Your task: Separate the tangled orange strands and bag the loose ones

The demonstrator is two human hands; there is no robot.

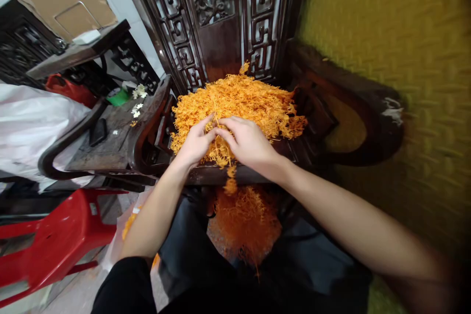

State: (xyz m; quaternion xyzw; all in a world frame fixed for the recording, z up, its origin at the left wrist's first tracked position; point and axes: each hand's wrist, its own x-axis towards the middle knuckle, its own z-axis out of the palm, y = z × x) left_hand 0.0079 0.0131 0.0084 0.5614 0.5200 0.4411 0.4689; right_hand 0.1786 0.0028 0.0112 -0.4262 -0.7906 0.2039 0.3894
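A big heap of orange frilly strands [243,93], like artificial sprigs, lies on the seat of a dark carved wooden chair [221,49]. At the heap's front edge, my left hand [196,144] and my right hand [248,140] meet, thumbs and fingers pinched together on one orange sprig [221,152]. That sprig hangs from between the fingers past the seat's edge. Below it, a second orange bunch [246,221] shows between my knees. My fingers partly hide the exact point they grip.
On the left stands a small dark table [106,152] with a green tape roll [118,96], white flowers [139,92] and a black phone-like object [98,131]. A red plastic stool [69,235] and a white plastic bag [33,132] are nearby. Yellow woven material [397,44] rises at right.
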